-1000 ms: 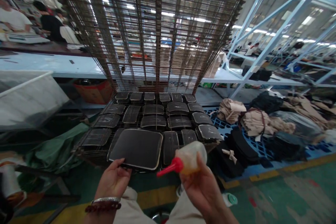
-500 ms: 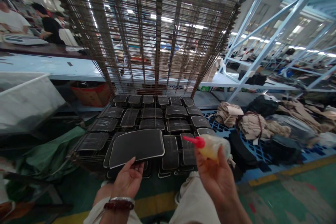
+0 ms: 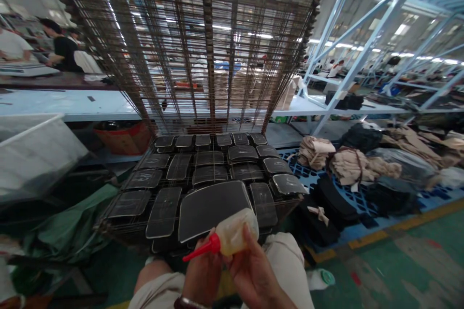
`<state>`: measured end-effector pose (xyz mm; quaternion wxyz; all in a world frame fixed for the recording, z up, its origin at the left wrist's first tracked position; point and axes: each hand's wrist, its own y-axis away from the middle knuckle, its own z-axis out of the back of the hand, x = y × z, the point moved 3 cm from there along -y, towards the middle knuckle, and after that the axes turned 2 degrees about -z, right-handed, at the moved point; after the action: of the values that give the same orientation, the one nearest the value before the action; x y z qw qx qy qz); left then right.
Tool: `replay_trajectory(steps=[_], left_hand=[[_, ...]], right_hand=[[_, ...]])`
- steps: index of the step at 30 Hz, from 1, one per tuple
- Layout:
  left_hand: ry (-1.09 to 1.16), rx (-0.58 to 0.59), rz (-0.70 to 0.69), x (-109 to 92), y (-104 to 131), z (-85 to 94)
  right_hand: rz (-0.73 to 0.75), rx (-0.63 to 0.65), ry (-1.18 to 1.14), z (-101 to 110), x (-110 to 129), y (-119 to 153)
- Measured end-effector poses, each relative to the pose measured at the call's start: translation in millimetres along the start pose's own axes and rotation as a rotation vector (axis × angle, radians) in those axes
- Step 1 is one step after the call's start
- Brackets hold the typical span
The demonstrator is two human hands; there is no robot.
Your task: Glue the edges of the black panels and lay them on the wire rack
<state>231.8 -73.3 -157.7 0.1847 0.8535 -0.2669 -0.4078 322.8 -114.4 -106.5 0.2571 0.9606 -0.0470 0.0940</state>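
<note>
My right hand [image 3: 250,263] is wrapped round a squeeze bottle [image 3: 237,231] of pale yellowish liquid. Its red nozzle points left and slightly down, crossing in front of my left hand [image 3: 203,268]. With that left hand I grip the lower edge of a dark panel [image 3: 213,207] with a pale rim; the bottle hides most of the fingers. The panel is tilted above rows of similar dark pieces [image 3: 164,212] laid out on a wire rack [image 3: 108,219].
Behind the pieces a tall wire mesh frame [image 3: 208,48] stands raised. A white bin [image 3: 36,149] and green cloth [image 3: 72,222] are at left. Folded beige cloth bundles [image 3: 315,151] lie at right. A bottle with a green cap [image 3: 321,279] is on the floor. Other people work at far left.
My right hand has brought the bottle left and down, close to my left hand, and its nozzle now tips downward. The panel has shifted right with my left hand.
</note>
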Motion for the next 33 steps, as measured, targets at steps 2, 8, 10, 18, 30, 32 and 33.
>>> replay_trajectory(steps=[2,8,10,18,30,32,33], left_hand=[[-0.034,0.008,-0.008,-2.4,6.6,25.8],[-0.273,-0.164,0.03,-67.0,3.9,118.8],[-0.296,-0.047,0.084,-98.8,1.9,109.7],[-0.667,0.473,0.178,-141.0,17.4,-3.7],[-0.875,0.576,0.25,-170.4,31.0,12.3],[-0.859,0.546,0.285,-171.5,30.5,18.2],[-0.806,0.488,0.294,-172.2,29.2,21.8]], right_hand=[[-0.023,0.022,0.041,2.3,11.1,2.3],[-0.22,0.103,0.315,5.6,58.2,14.8],[-0.264,0.127,0.401,4.3,67.5,15.5],[-0.304,0.236,0.563,-6.8,63.3,12.8],[0.461,0.31,0.685,-68.3,157.3,47.0],[0.467,0.317,0.729,-74.8,157.3,48.0],[0.464,0.319,0.746,-76.5,156.0,48.6]])
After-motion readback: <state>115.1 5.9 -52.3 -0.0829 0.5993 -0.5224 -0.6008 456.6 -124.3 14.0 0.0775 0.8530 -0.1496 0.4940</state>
